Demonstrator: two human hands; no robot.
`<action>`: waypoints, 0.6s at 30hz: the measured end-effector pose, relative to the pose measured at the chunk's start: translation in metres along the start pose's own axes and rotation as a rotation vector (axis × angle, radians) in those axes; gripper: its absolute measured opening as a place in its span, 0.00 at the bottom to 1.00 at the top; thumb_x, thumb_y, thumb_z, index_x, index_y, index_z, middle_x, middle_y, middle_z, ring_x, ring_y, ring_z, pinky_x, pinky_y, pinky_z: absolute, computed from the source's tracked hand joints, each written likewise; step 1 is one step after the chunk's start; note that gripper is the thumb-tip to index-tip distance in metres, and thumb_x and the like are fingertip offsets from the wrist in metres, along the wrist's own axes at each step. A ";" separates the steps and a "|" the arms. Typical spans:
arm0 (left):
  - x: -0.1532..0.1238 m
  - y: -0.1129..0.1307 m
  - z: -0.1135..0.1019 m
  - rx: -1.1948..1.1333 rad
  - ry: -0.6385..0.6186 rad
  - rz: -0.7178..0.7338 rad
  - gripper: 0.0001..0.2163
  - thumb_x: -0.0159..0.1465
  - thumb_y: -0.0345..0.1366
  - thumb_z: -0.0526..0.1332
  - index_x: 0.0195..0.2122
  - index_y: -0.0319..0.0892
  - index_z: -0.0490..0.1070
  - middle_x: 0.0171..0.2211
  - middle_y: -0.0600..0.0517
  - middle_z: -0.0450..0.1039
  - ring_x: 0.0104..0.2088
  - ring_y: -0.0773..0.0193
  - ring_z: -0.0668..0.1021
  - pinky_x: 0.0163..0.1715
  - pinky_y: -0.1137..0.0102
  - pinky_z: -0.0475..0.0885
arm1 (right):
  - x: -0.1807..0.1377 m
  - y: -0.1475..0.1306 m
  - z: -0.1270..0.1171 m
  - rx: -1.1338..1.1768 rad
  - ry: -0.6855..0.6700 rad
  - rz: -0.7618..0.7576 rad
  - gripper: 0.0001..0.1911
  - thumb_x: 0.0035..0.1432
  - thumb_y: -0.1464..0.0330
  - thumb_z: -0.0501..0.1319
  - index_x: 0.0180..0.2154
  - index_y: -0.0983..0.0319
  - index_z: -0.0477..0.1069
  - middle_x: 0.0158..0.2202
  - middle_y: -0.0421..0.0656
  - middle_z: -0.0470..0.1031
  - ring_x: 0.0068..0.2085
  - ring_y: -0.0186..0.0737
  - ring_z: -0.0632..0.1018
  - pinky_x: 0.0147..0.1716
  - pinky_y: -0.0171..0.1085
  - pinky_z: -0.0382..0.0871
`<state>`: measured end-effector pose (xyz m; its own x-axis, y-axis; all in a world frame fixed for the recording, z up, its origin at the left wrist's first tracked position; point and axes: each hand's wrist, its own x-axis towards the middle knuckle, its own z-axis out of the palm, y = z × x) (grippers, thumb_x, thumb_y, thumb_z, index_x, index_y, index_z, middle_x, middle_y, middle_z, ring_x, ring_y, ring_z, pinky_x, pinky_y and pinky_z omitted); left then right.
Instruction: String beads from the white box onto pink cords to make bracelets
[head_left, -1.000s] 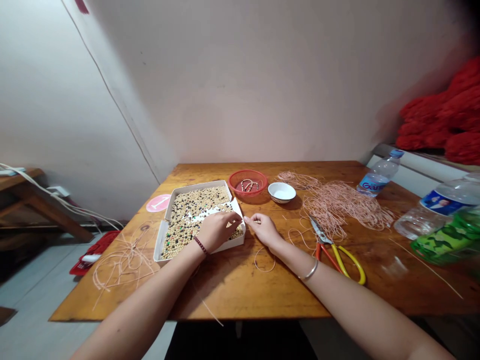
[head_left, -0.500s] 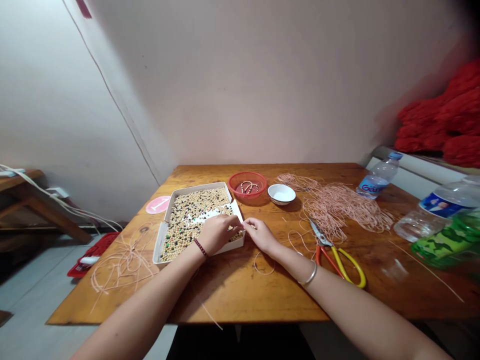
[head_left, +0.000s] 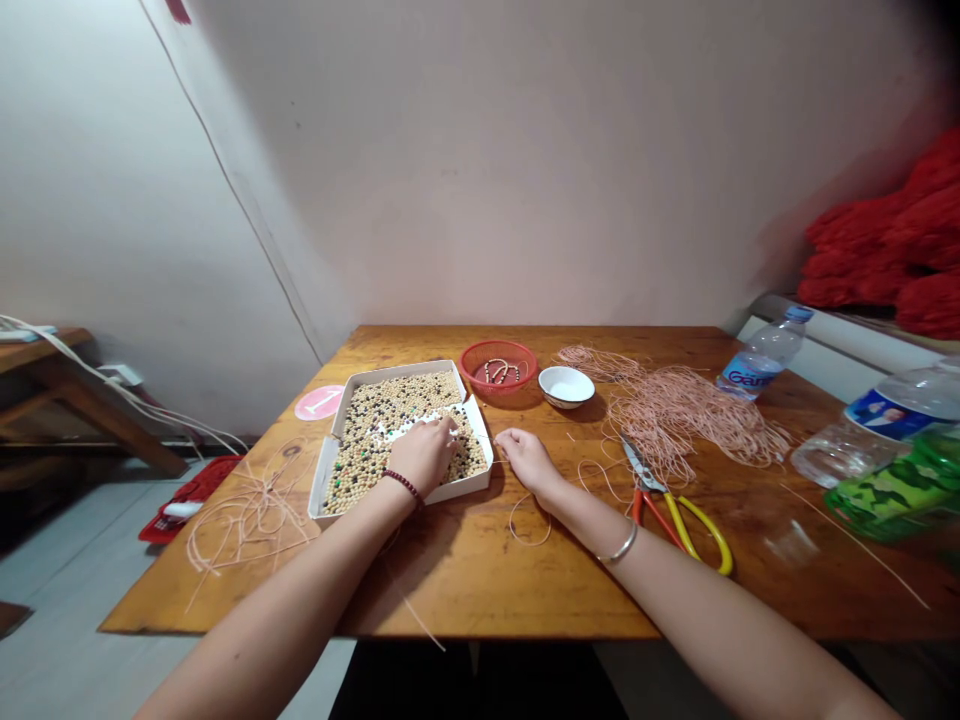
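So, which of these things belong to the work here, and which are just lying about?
Seem in use:
beads under the left hand
white box holding them
thin cord at the right hand
probably the pink cord pile, red basket and cutters

Likely just lying about:
green bottle
clear bottles
red bundles

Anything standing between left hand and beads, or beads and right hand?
Nothing visible bars the left hand from the beads; it is over them. Only the tray's right wall stands between beads and right hand.
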<state>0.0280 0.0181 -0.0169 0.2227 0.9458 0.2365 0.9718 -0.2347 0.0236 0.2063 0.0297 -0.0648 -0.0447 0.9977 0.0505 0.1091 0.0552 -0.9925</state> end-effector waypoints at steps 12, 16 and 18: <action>0.001 0.002 0.000 -0.073 -0.038 0.087 0.11 0.65 0.38 0.54 0.43 0.46 0.73 0.40 0.48 0.74 0.42 0.57 0.75 0.37 0.68 0.68 | 0.000 0.003 0.000 0.027 -0.037 -0.009 0.14 0.50 0.60 0.58 0.28 0.65 0.73 0.20 0.38 0.67 0.25 0.34 0.67 0.27 0.33 0.59; 0.002 0.006 -0.004 -0.128 -0.019 0.151 0.11 0.66 0.37 0.53 0.39 0.44 0.74 0.37 0.49 0.75 0.41 0.59 0.74 0.38 0.69 0.67 | -0.001 0.002 0.000 0.036 -0.019 -0.051 0.17 0.50 0.55 0.60 0.27 0.64 0.70 0.25 0.42 0.72 0.28 0.36 0.70 0.31 0.34 0.61; 0.002 0.007 -0.004 -0.162 -0.026 0.193 0.11 0.66 0.38 0.52 0.37 0.44 0.75 0.36 0.49 0.75 0.40 0.60 0.74 0.39 0.69 0.67 | -0.001 0.001 -0.001 0.007 -0.005 -0.063 0.19 0.51 0.53 0.58 0.25 0.63 0.68 0.24 0.41 0.71 0.28 0.36 0.68 0.30 0.34 0.60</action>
<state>0.0349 0.0177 -0.0120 0.4065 0.8851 0.2266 0.8866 -0.4420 0.1360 0.2073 0.0286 -0.0662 -0.0558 0.9921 0.1122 0.0987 0.1173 -0.9882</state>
